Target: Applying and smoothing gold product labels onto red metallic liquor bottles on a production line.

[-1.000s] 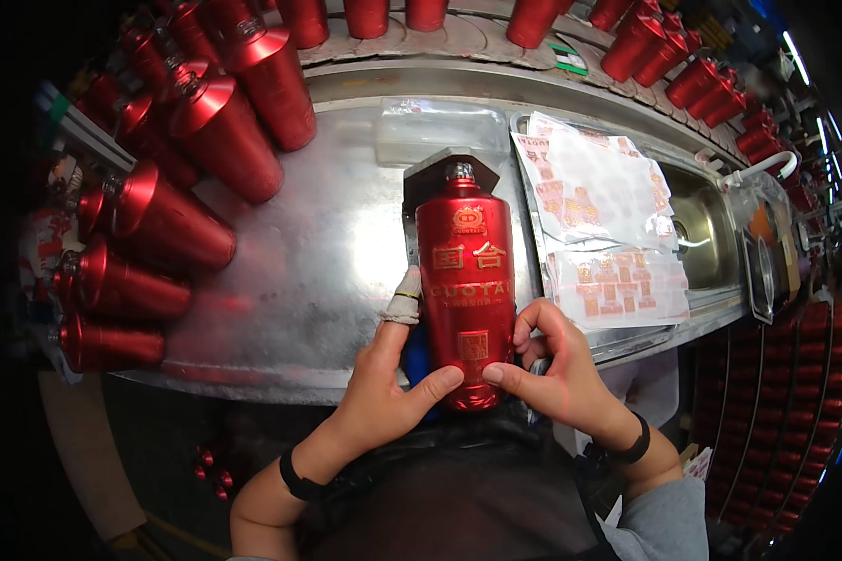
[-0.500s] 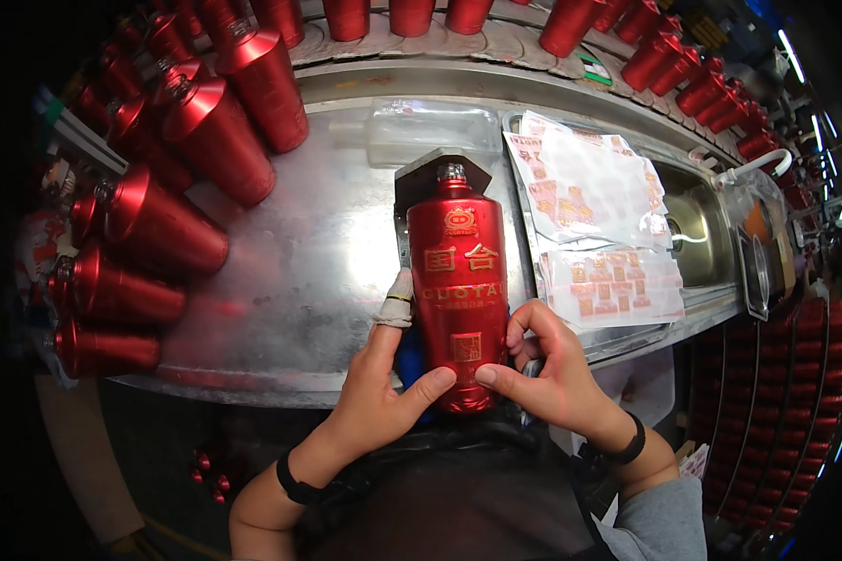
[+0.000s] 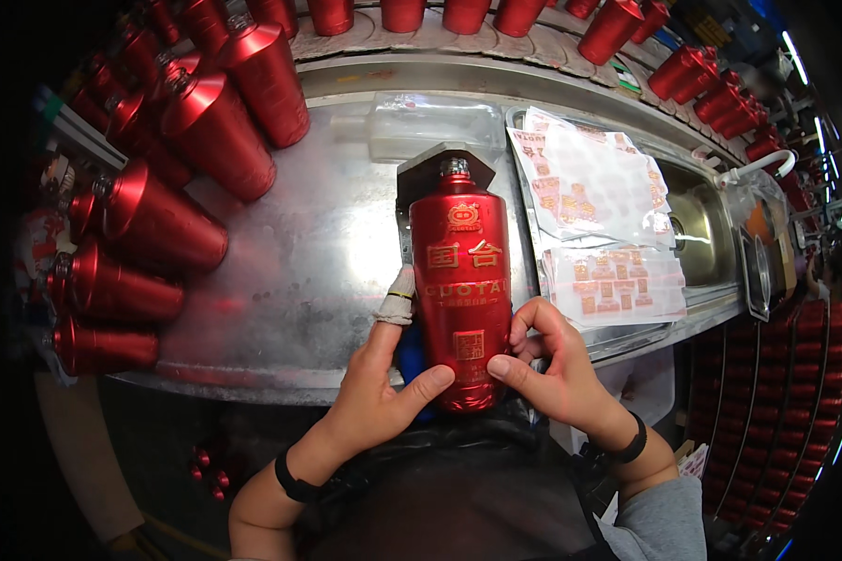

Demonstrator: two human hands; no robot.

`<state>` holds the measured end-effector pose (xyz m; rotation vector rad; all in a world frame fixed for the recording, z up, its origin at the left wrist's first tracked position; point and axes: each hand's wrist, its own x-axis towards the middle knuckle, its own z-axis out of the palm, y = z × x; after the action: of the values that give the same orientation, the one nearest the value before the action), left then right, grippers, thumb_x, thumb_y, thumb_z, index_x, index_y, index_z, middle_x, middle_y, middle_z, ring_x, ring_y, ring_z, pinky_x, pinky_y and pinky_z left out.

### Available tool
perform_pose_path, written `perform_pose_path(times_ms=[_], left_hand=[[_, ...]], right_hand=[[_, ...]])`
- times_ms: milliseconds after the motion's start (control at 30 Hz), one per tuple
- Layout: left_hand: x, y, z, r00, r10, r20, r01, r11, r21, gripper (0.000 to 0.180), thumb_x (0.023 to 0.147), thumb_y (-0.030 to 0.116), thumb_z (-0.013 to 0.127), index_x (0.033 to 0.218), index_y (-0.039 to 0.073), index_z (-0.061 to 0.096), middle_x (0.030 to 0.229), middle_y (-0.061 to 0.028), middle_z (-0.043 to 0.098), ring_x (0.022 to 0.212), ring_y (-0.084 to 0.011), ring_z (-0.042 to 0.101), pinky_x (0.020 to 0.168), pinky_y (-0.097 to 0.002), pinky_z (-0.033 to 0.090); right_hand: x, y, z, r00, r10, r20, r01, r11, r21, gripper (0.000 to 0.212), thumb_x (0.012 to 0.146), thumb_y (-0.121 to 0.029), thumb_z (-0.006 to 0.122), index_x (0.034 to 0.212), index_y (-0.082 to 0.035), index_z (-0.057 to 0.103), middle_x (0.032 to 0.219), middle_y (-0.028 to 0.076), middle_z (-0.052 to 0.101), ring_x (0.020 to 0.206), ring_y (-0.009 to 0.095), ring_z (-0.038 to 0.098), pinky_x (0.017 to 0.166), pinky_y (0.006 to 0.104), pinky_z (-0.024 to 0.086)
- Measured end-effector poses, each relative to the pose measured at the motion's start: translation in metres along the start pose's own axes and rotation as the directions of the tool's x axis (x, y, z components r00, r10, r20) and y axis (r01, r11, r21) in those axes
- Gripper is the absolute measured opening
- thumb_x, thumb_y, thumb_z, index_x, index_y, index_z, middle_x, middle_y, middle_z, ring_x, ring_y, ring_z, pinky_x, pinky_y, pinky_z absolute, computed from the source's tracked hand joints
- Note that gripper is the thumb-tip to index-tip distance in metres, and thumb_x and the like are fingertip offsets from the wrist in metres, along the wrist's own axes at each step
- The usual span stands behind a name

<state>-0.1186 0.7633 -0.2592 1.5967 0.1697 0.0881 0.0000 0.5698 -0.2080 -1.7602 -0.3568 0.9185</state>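
A glossy red bottle [image 3: 458,271] with raised gold lettering, a square gold mark and a bare clear neck lies face up in front of me. Its neck end rests by a dark angular holder [image 3: 419,178] at the table's middle. My left hand [image 3: 376,379] grips the lower left side, thumb on the front, index finger stretched along the edge with a pale wrap on its tip. At the lower right, my right hand [image 3: 550,369] presses its thumb to the bottle's front, the other fingers curled at its side. The bottle's underside is hidden.
Sheets of gold and red decals [image 3: 594,206] lie right of the bottle, beside a sink [image 3: 697,224]. Several red bottles [image 3: 220,136] stand along the left. A clear block [image 3: 435,126] sits behind the holder. A conveyor [image 3: 496,47] carrying red bottles curves along the back.
The bottles on the back conveyor have moved to the right. My right thumb has shifted slightly right and up on the held bottle. My left hand has hardly moved.
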Motion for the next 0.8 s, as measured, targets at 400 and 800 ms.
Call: perform_pose_path(times_ms=[400,800], left_hand=[[0.000,-0.001,0.000,0.999,-0.033,0.017,0.035,0.994,-0.107,0.085,0.094,0.023,0.066,0.156,-0.001,0.013,0.156,-0.0211,0.031,0.144,-0.0286,0.032,0.115,-0.0366,0.027],[0.000,-0.004,0.003,0.999,-0.029,0.026,0.034,0.972,-0.231,0.086,0.093,0.019,0.068,0.156,-0.002,0.013,0.155,-0.0191,0.032,0.144,-0.0260,0.031,0.116,-0.0364,0.025]], right_hand=[[0.003,0.011,0.000,0.992,-0.120,0.027,0.120,0.993,0.000,0.030,0.087,-0.019,0.075,0.093,-0.006,0.049,0.085,-0.002,0.046,0.072,0.005,0.041,0.065,0.0207,0.037],[-0.003,0.016,-0.001,0.995,-0.091,0.035,0.087,0.991,0.102,0.024,0.089,-0.015,0.072,0.098,-0.007,0.051,0.089,-0.004,0.048,0.069,0.001,0.038,0.064,0.0169,0.035]])
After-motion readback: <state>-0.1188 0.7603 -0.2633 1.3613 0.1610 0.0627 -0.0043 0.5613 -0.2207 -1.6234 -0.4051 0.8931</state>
